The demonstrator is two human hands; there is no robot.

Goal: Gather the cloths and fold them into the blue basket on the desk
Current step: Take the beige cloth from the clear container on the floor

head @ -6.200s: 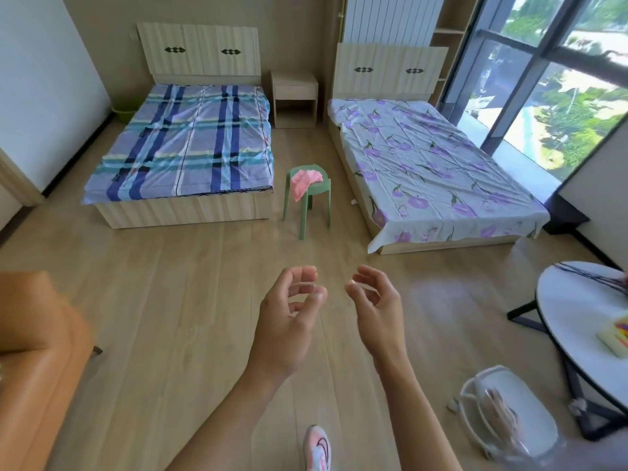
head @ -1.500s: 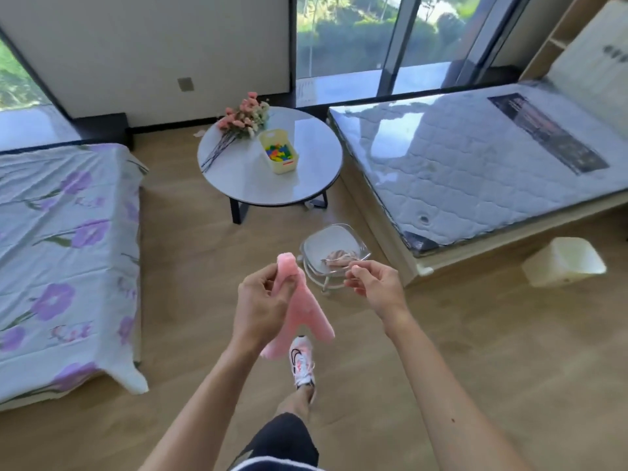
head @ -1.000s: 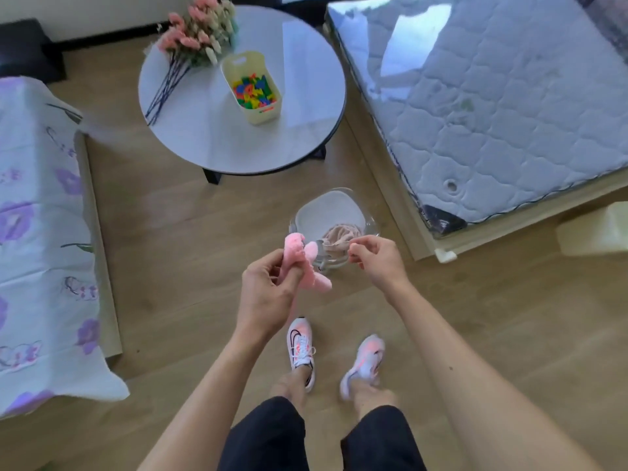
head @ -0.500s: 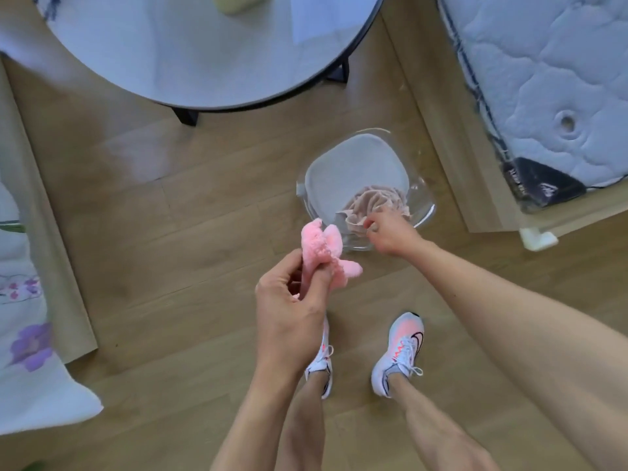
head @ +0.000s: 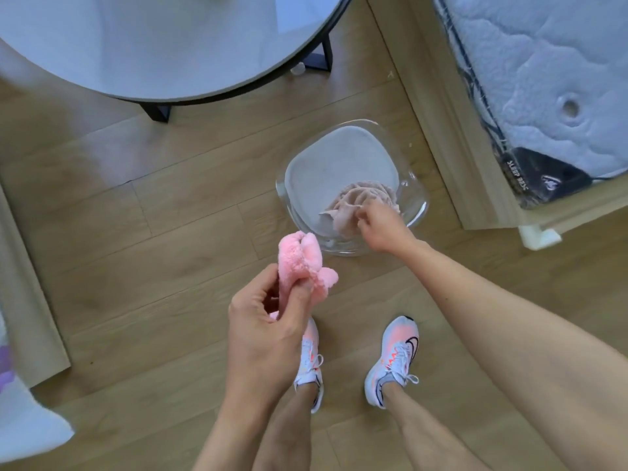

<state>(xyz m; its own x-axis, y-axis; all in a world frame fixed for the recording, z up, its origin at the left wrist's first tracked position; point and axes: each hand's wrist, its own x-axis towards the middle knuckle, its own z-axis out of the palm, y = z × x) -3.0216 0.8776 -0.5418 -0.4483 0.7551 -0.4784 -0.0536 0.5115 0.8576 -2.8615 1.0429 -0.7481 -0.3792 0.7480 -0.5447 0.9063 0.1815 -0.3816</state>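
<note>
- Setting: light wood plank floor (head: 170, 232), seen from above. A round pale table (head: 153, 45) fills the upper left of the frame, with one black table leg (head: 158, 112) showing under its edge.
- Upper right: a quilted white mattress (head: 560, 79) in clear wrap lies on a pale wooden bed frame (head: 452, 130).
- Left edge: a wooden bed side (head: 30, 300); a white sheet (head: 20, 430) with a purple print hangs at the lower left corner.
- Centre right: a clear plastic stool (head: 418, 205) stands on the floor between the table and the bed frame, with a grey pad (head: 333, 164) on its seat.
- Beige cloth (head: 360, 198): crumpled on the lower right part of the grey pad.
- Right hand (head: 384, 226): reaches down to the stool with its fingers curled onto the near edge of the beige cloth, pinching it. Most of the cloth lies on the pad.
- Pink cloth (head: 302, 263): fluffy and bunched, held up in the air just left of the stool and clear of the floor.
- Left hand (head: 268, 328): grips the pink cloth between thumb and curled fingers. The upper bunch sticks out above the fingers; a small bit shows below the palm.
- Lower centre: two bare legs, the left shoe (head: 309, 365) and the right shoe (head: 394, 358), both white with pink and orange, on the floor. The left hand partly covers the left shoe.
</note>
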